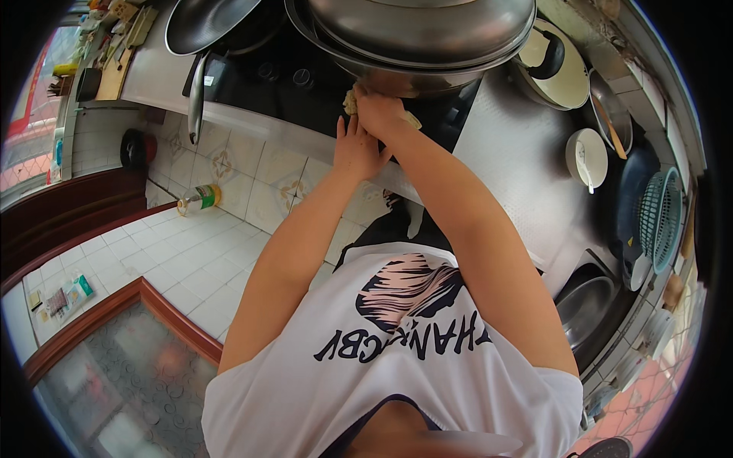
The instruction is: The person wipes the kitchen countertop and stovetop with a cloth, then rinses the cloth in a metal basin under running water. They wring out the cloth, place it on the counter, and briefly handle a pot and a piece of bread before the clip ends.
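Observation:
My right hand (379, 111) is closed over a crumpled pale yellow cloth (350, 102) at the front part of the black glass cooktop (267, 90). Bits of the cloth stick out on both sides of the hand; the rest is hidden under it. Just below, my left hand (357, 150) lies at the counter's front edge with its fingers stretched out, close against the right hand. A big steel wok (427, 80) with a domed steel lid (427, 34) stands on the cooktop right beyond my hands.
A frying pan (210, 24) sits at the back left, its handle (196, 103) jutting past the counter edge. On the right are a cream pan (565, 88), a white bowl (588, 149), a steel pan (618, 114), a blue-green basket (661, 214) and a sink (584, 305). An oil bottle (200, 199) stands lower left.

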Tool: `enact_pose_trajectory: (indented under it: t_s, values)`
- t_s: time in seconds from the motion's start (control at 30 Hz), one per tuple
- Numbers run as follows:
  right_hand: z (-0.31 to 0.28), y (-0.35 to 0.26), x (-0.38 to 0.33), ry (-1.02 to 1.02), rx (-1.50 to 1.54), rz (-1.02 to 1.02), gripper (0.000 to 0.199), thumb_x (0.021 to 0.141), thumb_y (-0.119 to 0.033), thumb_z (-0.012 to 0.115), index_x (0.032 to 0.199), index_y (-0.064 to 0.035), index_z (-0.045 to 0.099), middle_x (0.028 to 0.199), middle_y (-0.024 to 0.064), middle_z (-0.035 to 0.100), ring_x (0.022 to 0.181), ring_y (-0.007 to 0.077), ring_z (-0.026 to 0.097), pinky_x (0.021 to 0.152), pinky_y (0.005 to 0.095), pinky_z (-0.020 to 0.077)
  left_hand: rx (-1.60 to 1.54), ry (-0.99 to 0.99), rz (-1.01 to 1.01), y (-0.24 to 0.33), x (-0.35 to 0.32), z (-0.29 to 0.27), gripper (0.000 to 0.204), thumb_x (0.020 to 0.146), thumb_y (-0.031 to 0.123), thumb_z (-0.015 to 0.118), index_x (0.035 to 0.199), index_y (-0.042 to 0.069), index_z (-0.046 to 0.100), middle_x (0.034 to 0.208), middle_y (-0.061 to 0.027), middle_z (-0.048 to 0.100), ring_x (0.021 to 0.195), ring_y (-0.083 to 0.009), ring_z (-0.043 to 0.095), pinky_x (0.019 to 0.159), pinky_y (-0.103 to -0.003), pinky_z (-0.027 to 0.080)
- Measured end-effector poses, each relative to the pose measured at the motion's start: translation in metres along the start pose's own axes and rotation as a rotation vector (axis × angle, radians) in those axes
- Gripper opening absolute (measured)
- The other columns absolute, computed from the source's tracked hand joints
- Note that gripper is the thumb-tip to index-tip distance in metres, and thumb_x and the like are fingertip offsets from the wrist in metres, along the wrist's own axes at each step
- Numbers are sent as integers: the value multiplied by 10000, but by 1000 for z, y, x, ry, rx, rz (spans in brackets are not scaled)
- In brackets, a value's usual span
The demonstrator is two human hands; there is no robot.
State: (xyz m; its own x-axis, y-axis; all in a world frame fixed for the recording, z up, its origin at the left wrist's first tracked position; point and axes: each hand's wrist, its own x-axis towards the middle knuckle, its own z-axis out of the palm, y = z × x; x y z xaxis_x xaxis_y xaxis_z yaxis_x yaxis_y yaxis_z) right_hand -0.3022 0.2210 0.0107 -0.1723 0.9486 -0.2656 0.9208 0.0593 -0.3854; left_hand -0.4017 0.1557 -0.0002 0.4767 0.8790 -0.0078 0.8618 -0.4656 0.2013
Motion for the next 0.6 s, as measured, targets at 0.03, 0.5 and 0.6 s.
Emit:
enact_pose_trajectory:
  t_s: [0.03, 0.5, 0.6]
  values:
    - [3, 2, 2, -2, -21, 11, 398, 815, -216, 552, 1170, -56, 471, 1202, 107, 530, 1048, 276, 565, 782, 374, 504, -1, -13, -1, 1, 2, 1, 656, 792, 447, 565, 1308, 68, 422, 1335, -141, 420, 1271, -357, 327, 1045, -560, 204]
    - [20, 44, -101, 247, -202, 27, 505, 838, -285, 551, 1233, 10, 441, 1269, 197, 490, 1199, 285, 469, 870, 325, 483, 21, -278, 125, 61, -35, -8, 786, 780, 499, 557, 1344, -4, 345, 1382, -213, 318, 1322, -351, 227, 1086, -496, 142]
    - [23, 61, -127, 322, -90, 34, 500, 845, -273, 547, 1251, -4, 435, 1283, 189, 483, 1207, 287, 461, 881, 333, 476, -26, -307, 181, 75, -40, -7, 804, 767, 486, 580, 1344, -15, 331, 1373, -213, 325, 1323, -349, 222, 1087, -495, 139]
